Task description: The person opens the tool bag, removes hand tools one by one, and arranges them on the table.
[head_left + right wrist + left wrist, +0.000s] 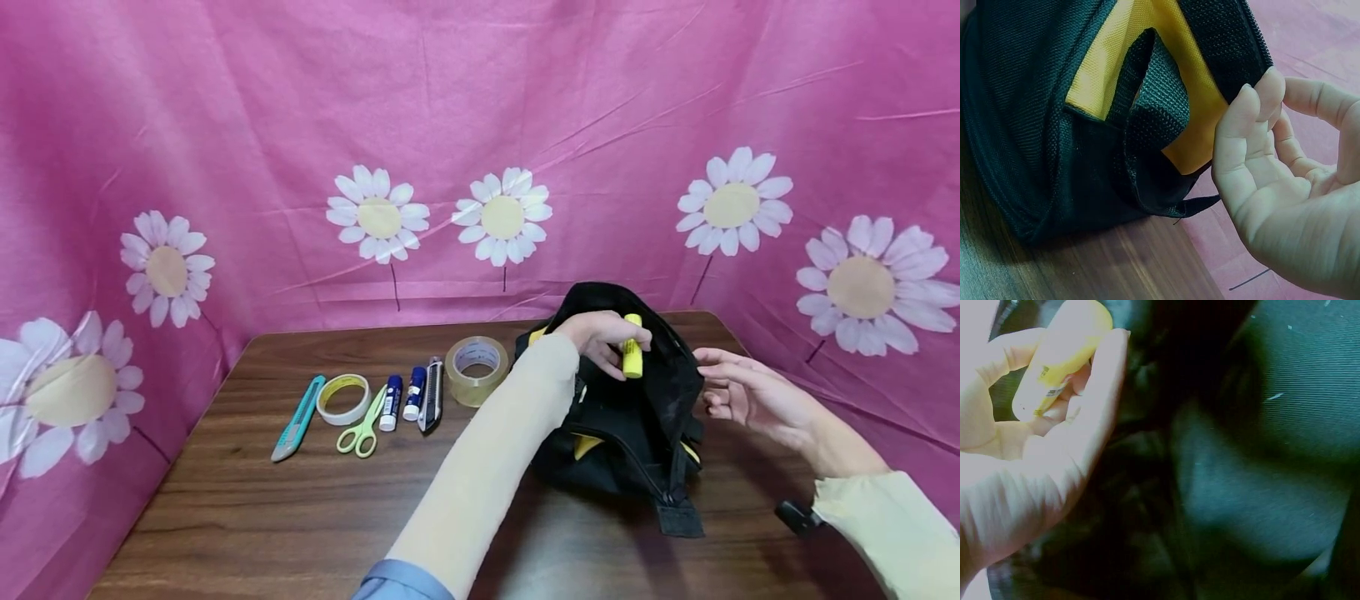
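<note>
My left hand [606, 337] grips a short yellow cylinder [633, 346] between thumb and fingers, inside the mouth of a black bag with yellow panels [615, 467]. Small dark print shows on the cylinder in the left wrist view, and dark bag fabric [1260, 506] lies beyond the hand. At the bag's right side, my right hand [757, 400] pinches the zippered rim [1259, 37] with its fingertips. A black webbing strap [1157, 115] hangs in a loop over the yellow side panel. The bag's floor is hidden.
Left of the bag on the wooden table [300, 525] lie a clear tape roll [471, 392], a black cutter [431, 396], two glue sticks [391, 403], green scissors [365, 433], a white-edged tape roll [345, 414] and a teal cutter [298, 418]. A pink flowered cloth [480, 83] hangs behind.
</note>
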The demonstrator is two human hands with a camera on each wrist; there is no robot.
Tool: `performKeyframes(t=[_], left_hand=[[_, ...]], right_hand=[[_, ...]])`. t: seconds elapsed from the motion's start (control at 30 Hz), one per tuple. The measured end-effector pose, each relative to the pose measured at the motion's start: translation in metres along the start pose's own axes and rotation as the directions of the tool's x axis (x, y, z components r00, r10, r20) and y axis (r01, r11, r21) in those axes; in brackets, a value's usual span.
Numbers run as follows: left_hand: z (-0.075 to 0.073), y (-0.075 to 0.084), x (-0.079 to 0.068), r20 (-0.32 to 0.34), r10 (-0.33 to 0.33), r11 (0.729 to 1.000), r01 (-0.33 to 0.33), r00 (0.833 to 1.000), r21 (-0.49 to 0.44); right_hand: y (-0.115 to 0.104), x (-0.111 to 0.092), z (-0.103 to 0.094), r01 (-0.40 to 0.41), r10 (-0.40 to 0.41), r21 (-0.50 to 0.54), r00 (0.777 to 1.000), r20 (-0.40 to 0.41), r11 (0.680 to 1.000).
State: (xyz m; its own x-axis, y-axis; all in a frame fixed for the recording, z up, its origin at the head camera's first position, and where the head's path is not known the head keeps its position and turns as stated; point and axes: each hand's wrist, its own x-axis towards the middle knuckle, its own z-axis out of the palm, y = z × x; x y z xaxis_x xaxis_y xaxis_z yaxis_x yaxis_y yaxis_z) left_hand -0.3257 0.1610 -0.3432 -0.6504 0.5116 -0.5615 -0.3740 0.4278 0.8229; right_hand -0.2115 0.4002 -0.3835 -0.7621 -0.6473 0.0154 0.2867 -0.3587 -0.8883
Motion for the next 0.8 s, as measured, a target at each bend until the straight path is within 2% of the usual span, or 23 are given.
performKeyframes(t=[0.1,0.2,0.33,0.47,0.6,0.7,0.8], left_hand=[[0.001,0.008,-0.013,-0.004,0.027,0.999,-0.027,1.0,0.022],[-0.002,0.014,-0.031,0.041,0.099,0.994,-0.101,0.994,0.047],[-0.008,0.021,-0.06,0.112,0.196,0.976,-0.205,0.974,0.076],[-0.02,0.02,-0.085,0.153,0.256,0.959,-0.27,0.955,0.084],[-0.044,0.005,-0.109,0.159,0.323,0.938,-0.338,0.933,0.078],[-0.067,-0.017,-0.133,0.151,0.369,0.918,-0.385,0.917,0.096],[-0.091,-0.04,-0.163,0.143,0.407,0.892,-0.426,0.902,0.151]], right_hand=[[0.0,0.0,0.001,-0.001,0.001,0.001,1.0,-0.015,1.0],[0.0,0.001,0.001,-0.001,0.001,-0.011,1.0,-0.027,1.0],[-0.001,-0.001,0.0,-0.003,0.002,-0.022,0.999,-0.032,1.0],[-0.001,-0.005,-0.002,0.007,-0.007,-0.005,1.0,-0.008,1.0],[-0.001,-0.003,-0.001,0.01,-0.01,0.004,1.0,0.002,1.0],[0.002,0.0,0.0,0.01,-0.01,-0.009,1.0,-0.006,1.0],[0.004,0.001,-0.001,0.019,-0.019,-0.01,1.0,0.001,1.0]])
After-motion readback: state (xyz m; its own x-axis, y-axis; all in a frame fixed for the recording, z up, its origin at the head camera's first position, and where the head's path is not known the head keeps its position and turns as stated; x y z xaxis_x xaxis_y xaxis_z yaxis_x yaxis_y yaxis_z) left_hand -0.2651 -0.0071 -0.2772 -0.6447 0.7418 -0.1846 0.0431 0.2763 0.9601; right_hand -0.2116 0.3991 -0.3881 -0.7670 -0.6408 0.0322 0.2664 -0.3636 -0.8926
